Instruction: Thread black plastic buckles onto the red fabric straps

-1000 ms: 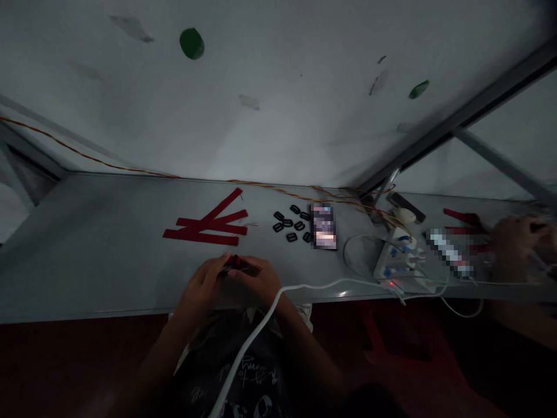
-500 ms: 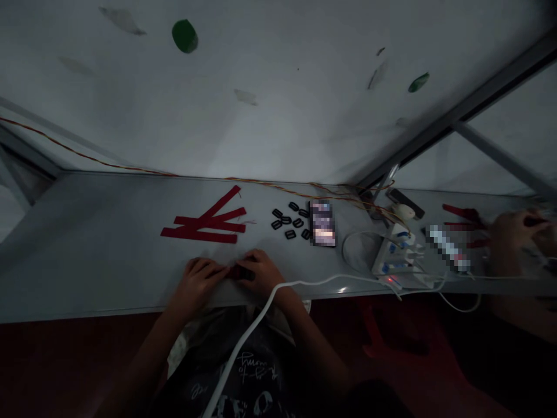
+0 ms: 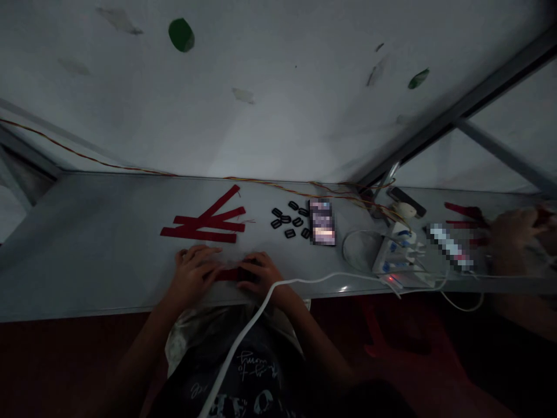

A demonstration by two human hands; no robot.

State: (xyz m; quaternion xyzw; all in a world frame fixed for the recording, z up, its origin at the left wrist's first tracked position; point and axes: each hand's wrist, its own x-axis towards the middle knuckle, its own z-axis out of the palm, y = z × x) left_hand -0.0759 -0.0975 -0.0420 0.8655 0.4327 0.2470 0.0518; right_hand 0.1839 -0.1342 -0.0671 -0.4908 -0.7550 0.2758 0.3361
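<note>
Black garment (image 3: 256,342) with white cursive script (image 3: 256,363), larger pale lettering (image 3: 241,403) beside the script, white cable (image 3: 244,332) passing left of it, forearms (image 3: 150,337) bare

On the smooth grey table (image 3: 100,226), a short flat red strip (image 3: 227,274) sits between the person's left hand (image 3: 194,274) and right hand (image 3: 263,274), touching both. Reading a clock centred on it, I see overlapping long red strips (image 3: 198,235) at eleven, scattered small black slotted buckles (image 3: 285,219) between one and two, and a dark-edged rectangular phone (image 3: 322,222) at two, just beside them. The white boxy power strip (image 3: 397,247) lies towards three; the white wall (image 3: 278,133) stands behind at twelve.
</note>
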